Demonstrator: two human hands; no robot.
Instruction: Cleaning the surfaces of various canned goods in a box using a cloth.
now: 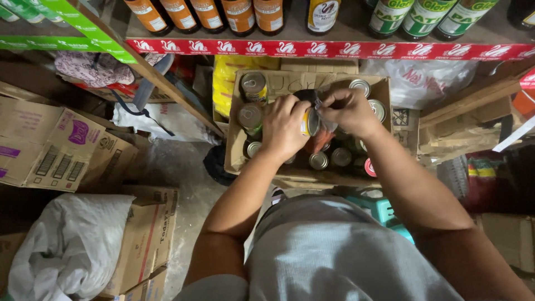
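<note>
A yellow-labelled can [307,122] sits gripped in the left hand [284,127], fingers wrapped round its side, just above an open cardboard box [237,139] of more cans [319,160]. The right hand [350,110] pinches clear plastic wrap [323,114] at the can's top, fingertips closed on the film. The step in hand looks like peeling wrap off; it calls for a steady hold. The box rests low, under a shelf [334,49] of bottles [239,14], with cartons [50,145] on the concrete floor [178,184]

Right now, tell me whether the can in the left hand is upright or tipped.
Tipped: the can lies sideways in the left hand, its round end facing the right hand, above the cardboard box.
</note>
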